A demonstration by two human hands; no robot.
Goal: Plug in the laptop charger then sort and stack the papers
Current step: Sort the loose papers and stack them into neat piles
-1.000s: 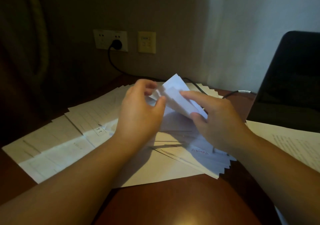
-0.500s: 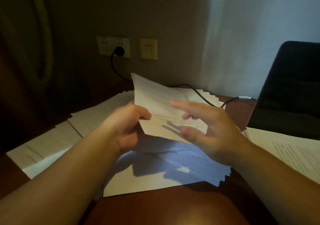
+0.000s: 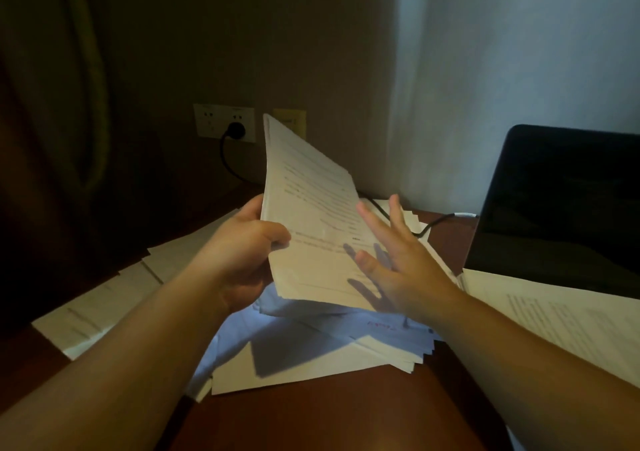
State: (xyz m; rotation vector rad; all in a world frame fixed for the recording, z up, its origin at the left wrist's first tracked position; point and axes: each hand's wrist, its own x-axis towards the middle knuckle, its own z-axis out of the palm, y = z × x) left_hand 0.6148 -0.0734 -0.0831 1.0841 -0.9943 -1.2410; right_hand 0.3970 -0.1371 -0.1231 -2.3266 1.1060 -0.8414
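My left hand (image 3: 242,246) grips the left edge of a bundle of printed papers (image 3: 311,222), thumb on top, and holds it tilted up above the desk. My right hand (image 3: 394,260) hovers over the bundle's right side with its fingers spread and straight. Beneath them a fanned heap of loose sheets (image 3: 311,353) covers the brown desk (image 3: 346,419). More sheets (image 3: 114,298) trail off to the left. The black charger plug (image 3: 236,129) sits in the white wall socket (image 3: 224,123), and its cable (image 3: 433,223) runs across the desk to the dark laptop (image 3: 561,204) at the right.
A printed sheet (image 3: 568,322) lies in front of the laptop at the right. A yellowish wall plate (image 3: 294,121) is next to the socket, partly behind the lifted papers. A dark curtain (image 3: 52,104) hangs at the left.
The left hand has raised the bundle of papers from the heap and tilted it upright. The right hand has let go of the sheets and opened its fingers.
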